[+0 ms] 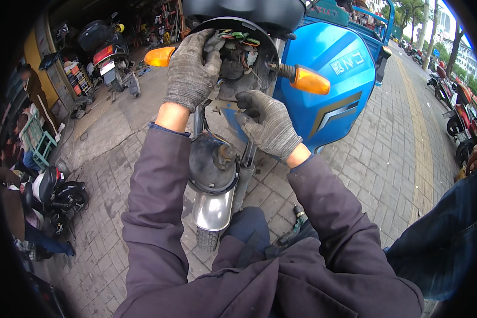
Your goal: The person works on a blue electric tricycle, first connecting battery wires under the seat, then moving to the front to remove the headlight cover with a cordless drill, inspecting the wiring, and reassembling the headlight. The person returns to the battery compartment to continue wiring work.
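Observation:
The round black headlight housing [237, 87] of a motor tricycle is in front of me, its front uncovered and a bundle of wires and connectors [241, 38] showing inside. My left hand [192, 71], in a grey knit glove, reaches into its left side, fingers closed at the wiring; what they pinch is partly hidden. Just below the housing's lower right rim is my right hand [267, 124], gloved too, its fingers bent and thumb apart, nothing visible between them. The detached headlamp [212, 167] hangs back side up by its wires above the silver front fender [213, 210].
Orange turn signals [310, 80] stick out on both sides of the housing. A blue body panel [331, 79] stands to the right. Parked motorcycles [111, 63] and people are at the left; another person's leg [440, 233] is close at the right. Paving bricks cover the ground.

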`<state>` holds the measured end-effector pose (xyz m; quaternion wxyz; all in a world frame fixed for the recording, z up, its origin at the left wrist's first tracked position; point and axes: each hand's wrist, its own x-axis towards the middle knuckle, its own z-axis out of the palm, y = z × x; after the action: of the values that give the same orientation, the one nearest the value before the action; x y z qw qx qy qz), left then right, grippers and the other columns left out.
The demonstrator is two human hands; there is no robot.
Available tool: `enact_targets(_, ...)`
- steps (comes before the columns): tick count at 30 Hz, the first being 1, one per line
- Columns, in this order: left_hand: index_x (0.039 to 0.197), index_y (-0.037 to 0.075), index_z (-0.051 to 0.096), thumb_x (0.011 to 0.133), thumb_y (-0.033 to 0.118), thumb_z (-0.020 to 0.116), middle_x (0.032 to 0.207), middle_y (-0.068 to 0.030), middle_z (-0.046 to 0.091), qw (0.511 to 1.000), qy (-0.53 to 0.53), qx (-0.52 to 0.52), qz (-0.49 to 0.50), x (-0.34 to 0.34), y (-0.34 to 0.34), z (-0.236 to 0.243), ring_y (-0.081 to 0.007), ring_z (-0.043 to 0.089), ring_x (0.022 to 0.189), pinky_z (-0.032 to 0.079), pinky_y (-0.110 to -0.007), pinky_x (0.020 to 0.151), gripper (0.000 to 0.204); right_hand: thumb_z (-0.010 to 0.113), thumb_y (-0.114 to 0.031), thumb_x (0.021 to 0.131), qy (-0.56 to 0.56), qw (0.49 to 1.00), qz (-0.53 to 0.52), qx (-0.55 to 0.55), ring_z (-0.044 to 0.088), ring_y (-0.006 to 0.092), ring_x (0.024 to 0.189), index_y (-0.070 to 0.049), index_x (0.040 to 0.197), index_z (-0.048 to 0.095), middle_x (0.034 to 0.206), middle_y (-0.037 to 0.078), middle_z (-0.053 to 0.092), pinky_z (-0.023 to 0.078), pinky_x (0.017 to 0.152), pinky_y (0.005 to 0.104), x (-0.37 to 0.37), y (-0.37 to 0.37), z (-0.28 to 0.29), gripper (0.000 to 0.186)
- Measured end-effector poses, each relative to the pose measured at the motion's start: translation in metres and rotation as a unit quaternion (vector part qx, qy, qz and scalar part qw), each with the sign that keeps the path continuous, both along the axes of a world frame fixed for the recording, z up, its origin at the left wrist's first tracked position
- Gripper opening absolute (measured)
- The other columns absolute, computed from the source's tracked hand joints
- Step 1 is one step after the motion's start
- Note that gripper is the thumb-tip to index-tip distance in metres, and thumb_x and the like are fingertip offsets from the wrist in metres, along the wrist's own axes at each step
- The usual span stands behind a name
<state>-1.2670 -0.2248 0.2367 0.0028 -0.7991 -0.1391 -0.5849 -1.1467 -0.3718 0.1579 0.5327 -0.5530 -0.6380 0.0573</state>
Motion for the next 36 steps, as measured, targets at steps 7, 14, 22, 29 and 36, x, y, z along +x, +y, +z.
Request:
enact_targets(7, 0.11, 0.003, 0.065, 0.083, 0.012, 0.062, 0.106, -0.0185, 0.066, 0.998, -0.056, -0.022, -0.007, -0.004, -0.022, -0.009, -0.0357, 0.065, 0.097, 0.051, -0.041, 0.088, 0.029, 0.065, -0.005, 0.085, 0.037, 0.999, 0.005, -0.018, 0.063, 0.0151, 0.091, 0.001, 0.132, 0.05, 0.104, 0.013, 0.064, 0.054, 0.081, 0.0294, 0.0, 0.003, 0.001, 0.05)
enact_targets(14, 0.115, -0.001, 0.063, 0.085, 0.018, 0.067, 0.103, -0.0147, 0.068, 0.966, 0.007, -0.241, -0.089, 0.046, -0.027, -0.013, -0.0229, 0.067, 0.091, 0.054, -0.035, 0.081, 0.036, 0.064, -0.008, 0.082, 0.132, 0.989, 0.009, 0.069, 0.067, 0.0228, 0.081, 0.0, 0.134, 0.043, 0.095, 0.015, 0.067, 0.055, 0.073, 0.032, 0.007, 0.024, -0.001, 0.056)
enact_targets(22, 0.111, -0.001, 0.064, 0.076, 0.017, 0.074, 0.101, -0.0138, 0.069, 0.862, -0.151, -0.439, -0.201, 0.081, -0.026, -0.005, -0.0234, 0.067, 0.088, 0.054, -0.034, 0.081, 0.041, 0.057, -0.002, 0.087, 0.206, 0.978, 0.028, 0.029, 0.063, 0.015, 0.085, -0.006, 0.143, 0.033, 0.101, 0.01, 0.065, 0.054, 0.075, 0.0287, 0.011, 0.024, 0.02, 0.061)
enact_targets(29, 0.095, 0.008, 0.066, 0.081, 0.012, 0.072, 0.075, -0.0045, 0.065, 0.76, -0.176, -0.551, -0.296, 0.078, -0.029, -0.004, -0.0164, 0.059, 0.057, 0.052, -0.03, 0.052, 0.016, 0.059, -0.002, 0.083, 0.261, 0.962, 0.062, -0.05, 0.067, 0.0199, 0.079, -0.006, 0.143, 0.031, 0.1, 0.013, 0.066, 0.057, 0.066, 0.0309, 0.009, 0.015, 0.035, 0.066)
enact_targets(36, 0.081, 0.011, 0.065, 0.087, 0.017, 0.066, 0.063, -0.0016, 0.059, 0.697, -0.115, -0.637, -0.309, 0.086, -0.007, -0.008, -0.0127, 0.049, 0.046, 0.04, -0.025, 0.041, 0.008, 0.06, -0.005, 0.085, 0.191, 0.981, 0.014, -0.032, 0.06, 0.0107, 0.054, -0.006, 0.143, 0.033, 0.097, 0.01, 0.066, 0.051, 0.042, 0.0227, 0.012, 0.019, 0.037, 0.064)
